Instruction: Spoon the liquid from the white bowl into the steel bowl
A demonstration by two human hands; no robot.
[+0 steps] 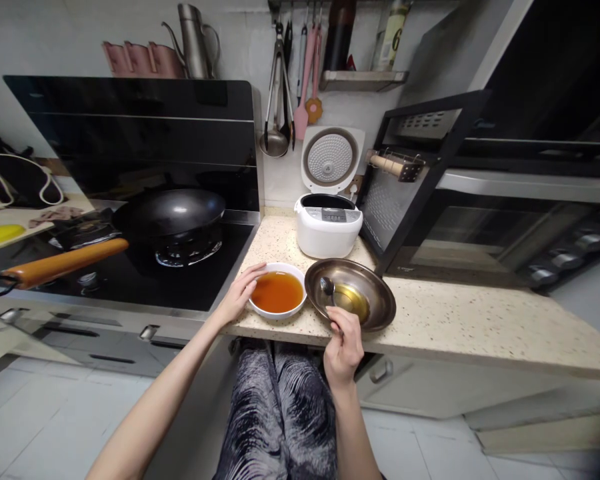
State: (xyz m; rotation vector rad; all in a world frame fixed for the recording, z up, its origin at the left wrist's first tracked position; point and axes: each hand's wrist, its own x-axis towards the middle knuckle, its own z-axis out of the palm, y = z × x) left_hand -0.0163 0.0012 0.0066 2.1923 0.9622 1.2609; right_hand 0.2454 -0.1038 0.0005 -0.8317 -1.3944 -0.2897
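A white bowl (304,299) of clear orange-brown liquid stands near the counter's front edge. My left hand (241,293) grips its left rim, fingers along the outside and top. Just right of it, close to touching, sits a wide metal bowl (383,303) with a shallow pool of yellowish liquid at its bottom. My right hand (344,343) is closed around the handle of a spoon (327,286). The spoon's head is over the left inside of the metal bowl; whether it touches the liquid I cannot tell.
A white rice cooker (329,233) with its lid up stands behind the bowls. At left, a black wok (173,213) rests on the stove, its wooden handle (70,263) jutting forward. An oven (480,233) stands at right. Utensils (279,87) hang on the wall.
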